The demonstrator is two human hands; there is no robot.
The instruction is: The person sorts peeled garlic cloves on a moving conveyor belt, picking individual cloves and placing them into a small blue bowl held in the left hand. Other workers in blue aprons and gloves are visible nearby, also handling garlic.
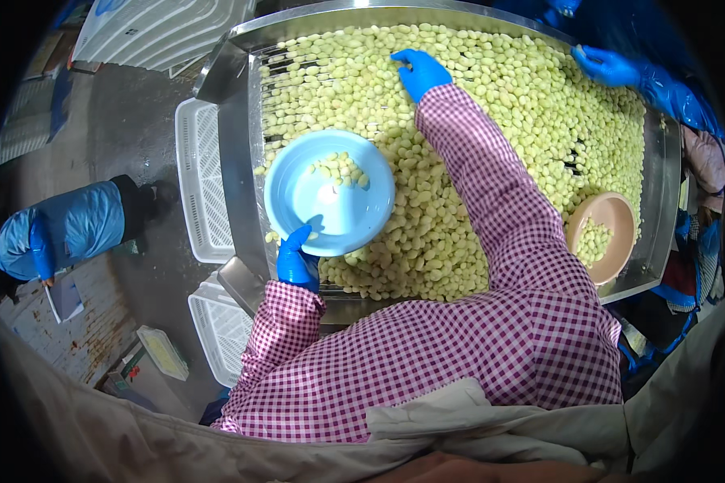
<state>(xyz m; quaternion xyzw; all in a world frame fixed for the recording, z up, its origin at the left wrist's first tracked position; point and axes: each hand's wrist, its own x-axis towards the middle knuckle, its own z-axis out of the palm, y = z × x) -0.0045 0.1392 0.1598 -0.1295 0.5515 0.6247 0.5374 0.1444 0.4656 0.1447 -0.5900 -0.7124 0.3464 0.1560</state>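
Observation:
Loose pale green grapes (427, 201) cover a metal sorting table with slots showing at its left end. At the near left stands a light blue basin (286, 189), with a small cluster of grapes on its bottom. My left hand (298, 262), in a blue glove, grips the near rim, its thumb over the inside. Stretched to the far middle, my gloved right hand (421, 76) is over the grapes, fingers slightly bent and apart. No grape can be made out in it. A peach-coloured bowl (618, 256) with some grapes sits tilted to the right of my arm.
Another person's blue-gloved hand (608, 66) is at the far right edge of the table (664, 177). White plastic crates (192, 177) stand along its left side. A person in blue (64, 229) bends at the far left. Stacked white trays (165, 32) lie at the back left.

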